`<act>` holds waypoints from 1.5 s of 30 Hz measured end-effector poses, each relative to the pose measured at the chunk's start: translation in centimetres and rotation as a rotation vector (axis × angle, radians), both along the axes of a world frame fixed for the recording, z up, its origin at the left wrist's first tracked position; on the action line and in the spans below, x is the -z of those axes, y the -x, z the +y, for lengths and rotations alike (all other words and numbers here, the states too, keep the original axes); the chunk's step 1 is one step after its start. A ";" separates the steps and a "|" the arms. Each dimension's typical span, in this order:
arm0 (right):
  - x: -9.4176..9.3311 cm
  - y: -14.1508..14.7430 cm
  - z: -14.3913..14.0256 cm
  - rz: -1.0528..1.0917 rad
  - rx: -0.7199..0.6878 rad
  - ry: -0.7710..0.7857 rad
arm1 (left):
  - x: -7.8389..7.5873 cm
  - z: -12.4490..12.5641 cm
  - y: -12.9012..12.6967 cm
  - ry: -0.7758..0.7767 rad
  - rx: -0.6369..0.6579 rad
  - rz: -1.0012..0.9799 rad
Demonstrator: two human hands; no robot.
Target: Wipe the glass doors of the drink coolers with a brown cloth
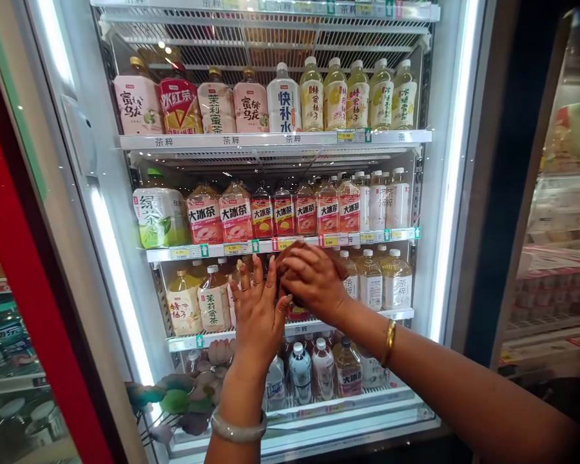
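My left hand (258,316) is raised with its fingers spread, its palm toward the glass front of a lit drinks fridge. A pale bangle circles that wrist. Beside it, my right hand (314,280) presses a brown cloth (337,263) against the glass, fingers bent over it. A gold bangle sits on the right wrist. Much of the cloth is hidden under the fingers. Behind both hands, bottles on the third shelf are partly covered, while red-labelled iced tea bottles (283,214) show just above.
Bottles fill several shelves, among them a large green tea bottle (159,209). Bright light strips (120,283) run along both sides. A red frame (33,283) edges a neighbouring fridge at left. Leaf-like shapes (178,399) appear at lower left. More stocked shelves (555,258) stand at right.
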State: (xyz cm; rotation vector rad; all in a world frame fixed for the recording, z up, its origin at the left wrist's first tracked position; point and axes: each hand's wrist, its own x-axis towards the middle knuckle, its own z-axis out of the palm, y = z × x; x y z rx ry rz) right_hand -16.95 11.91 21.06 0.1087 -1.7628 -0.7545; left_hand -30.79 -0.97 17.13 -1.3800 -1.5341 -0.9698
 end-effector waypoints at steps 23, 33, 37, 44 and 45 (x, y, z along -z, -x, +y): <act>-1.8 7.4 -3.9 -0.086 -0.029 -0.106 | -0.3 -7.0 9.1 -0.011 -0.081 -0.054; 0.3 10.6 -6.1 -0.313 -0.048 -0.295 | -0.3 -8.5 11.0 -0.026 -0.048 -0.145; -2.4 11.9 -5.8 -0.086 -0.053 -0.171 | -0.3 -8.9 11.4 -0.029 -0.051 -0.160; 0.2 18.3 -8.8 -0.274 -0.119 -0.131 | -1.0 -10.2 12.1 -0.134 -0.064 -0.174; 1.0 18.0 -8.7 -0.325 -0.132 -0.166 | -1.1 -10.5 12.2 -0.135 -0.074 -0.172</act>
